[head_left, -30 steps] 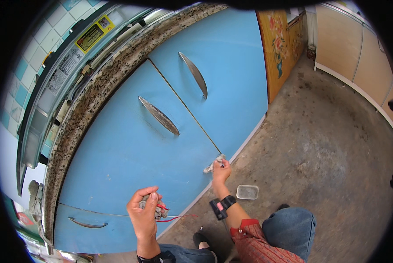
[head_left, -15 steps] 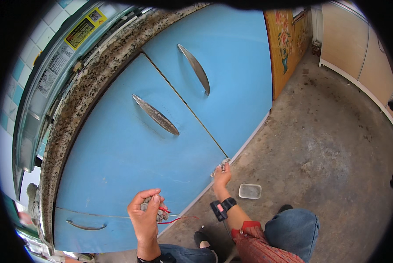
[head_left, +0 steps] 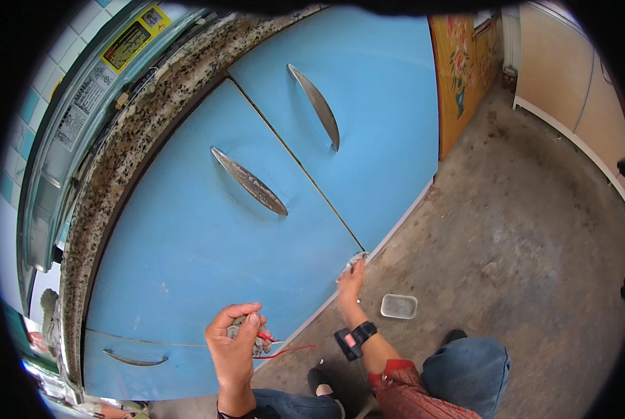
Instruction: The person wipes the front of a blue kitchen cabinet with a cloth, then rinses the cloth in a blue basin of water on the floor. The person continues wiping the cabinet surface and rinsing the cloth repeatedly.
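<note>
My left hand (head_left: 230,349) is closed around a crumpled grey cloth (head_left: 260,345). A thin red strip (head_left: 276,355) hangs out of the bundle, and another short red piece shows in it. Low on the blue cabinet door (head_left: 187,244), my right hand (head_left: 351,285) presses a light grey rag (head_left: 356,259) against the bottom edge, close to the seam between two doors. Its fingers are partly hidden behind the hand. On the floor to the right of that hand sits a small clear plastic tub (head_left: 399,306).
Metal handles (head_left: 248,181) stick out from the doors. A speckled stone countertop (head_left: 127,150) with a glass-edged appliance (head_left: 82,112) runs along the upper left. My knee (head_left: 466,370) is bent over the concrete floor (head_left: 522,230). Pale cabinets (head_left: 556,77) stand at the far right.
My right hand has shifted slightly downward and the rag looks flatter under it. The left hand and its bundle have barely moved. The view has turned a little.
</note>
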Action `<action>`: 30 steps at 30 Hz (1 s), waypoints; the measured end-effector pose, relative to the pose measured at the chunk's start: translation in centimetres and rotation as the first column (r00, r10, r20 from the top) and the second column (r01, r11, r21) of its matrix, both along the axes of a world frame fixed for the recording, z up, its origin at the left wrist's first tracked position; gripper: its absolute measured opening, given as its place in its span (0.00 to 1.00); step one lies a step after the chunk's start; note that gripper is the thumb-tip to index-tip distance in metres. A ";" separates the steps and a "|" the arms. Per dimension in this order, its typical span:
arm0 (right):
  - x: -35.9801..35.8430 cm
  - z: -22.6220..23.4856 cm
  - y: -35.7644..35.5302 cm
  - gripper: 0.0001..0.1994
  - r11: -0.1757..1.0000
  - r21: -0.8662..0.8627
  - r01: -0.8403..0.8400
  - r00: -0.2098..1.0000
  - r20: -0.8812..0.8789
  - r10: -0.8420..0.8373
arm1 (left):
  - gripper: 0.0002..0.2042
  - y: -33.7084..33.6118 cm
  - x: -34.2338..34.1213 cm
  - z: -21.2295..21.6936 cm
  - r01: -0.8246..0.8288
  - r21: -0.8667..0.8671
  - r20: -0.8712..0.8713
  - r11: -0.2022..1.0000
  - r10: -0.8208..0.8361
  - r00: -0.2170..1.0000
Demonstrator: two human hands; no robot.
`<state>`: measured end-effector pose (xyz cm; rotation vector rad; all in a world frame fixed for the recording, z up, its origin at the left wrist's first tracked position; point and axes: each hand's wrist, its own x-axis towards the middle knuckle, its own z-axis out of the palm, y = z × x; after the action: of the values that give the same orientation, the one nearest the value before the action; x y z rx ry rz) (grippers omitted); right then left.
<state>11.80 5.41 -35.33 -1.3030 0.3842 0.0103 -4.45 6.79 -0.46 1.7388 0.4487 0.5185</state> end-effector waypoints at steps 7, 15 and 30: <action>1.7 1.1 -1.8 0.30 0.910 0.412 0.032 0.975 -0.212 0.061 | 0.06 0.2 -0.1 0.0 -0.018 0.031 -0.049 0.999 0.020 0.999; -1.6 8.3 -0.2 0.34 0.979 -0.202 0.032 0.946 0.322 0.035 | 0.06 0.4 -0.6 0.2 -0.008 -0.009 -0.005 1.000 0.008 1.000; -0.3 5.1 0.3 0.36 0.997 -0.074 0.032 0.988 0.153 -0.020 | 0.05 -0.2 -0.2 0.3 -0.023 -0.046 0.016 0.999 0.023 1.000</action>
<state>11.45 5.74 -30.19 -1.3639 0.2734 -0.1262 -4.68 6.61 -0.16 1.6861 0.4659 0.5350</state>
